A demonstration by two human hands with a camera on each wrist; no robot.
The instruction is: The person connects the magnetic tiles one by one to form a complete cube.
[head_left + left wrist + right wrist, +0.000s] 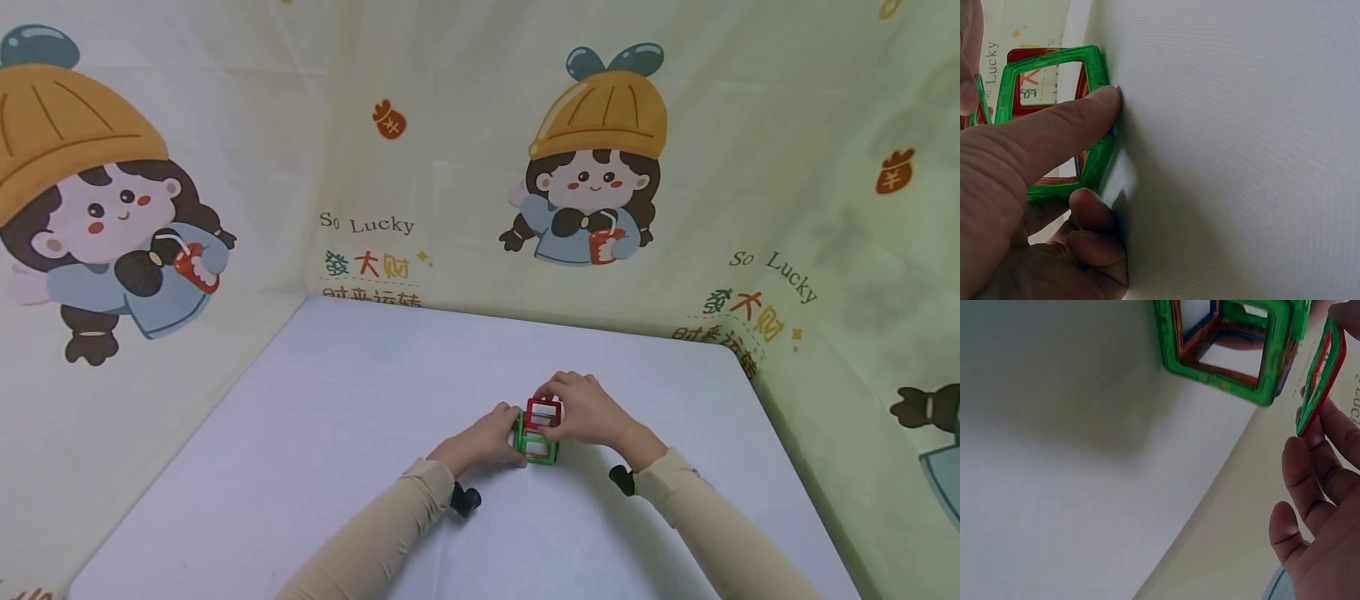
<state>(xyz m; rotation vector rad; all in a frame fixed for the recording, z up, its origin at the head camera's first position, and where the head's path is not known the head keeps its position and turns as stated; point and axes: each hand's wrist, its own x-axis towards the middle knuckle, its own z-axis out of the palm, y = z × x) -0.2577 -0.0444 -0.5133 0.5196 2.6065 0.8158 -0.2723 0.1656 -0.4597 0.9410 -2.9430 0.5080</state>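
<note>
A small hollow cube of square magnetic tiles (542, 461) stands on the white table, with green, red or orange, and blue frames showing in the right wrist view. My left hand (487, 435) grips it from the left. In the left wrist view, the thumb (1066, 128) lies across a green frame (1054, 60), and the other fingers curl at its far side. Just above the cube, my right hand (592, 414) pinches a red square tile (544, 401). The right wrist view shows a green frame (1315, 403) flat against the red one, both tilted and apart from the cube.
The white table (315, 467) stretches around both hands. A printed cloth (465, 192) with cartoon figures rises behind it and along both sides. Small black devices (465, 500) hang under the wrists, beside the beige sleeves (375, 533).
</note>
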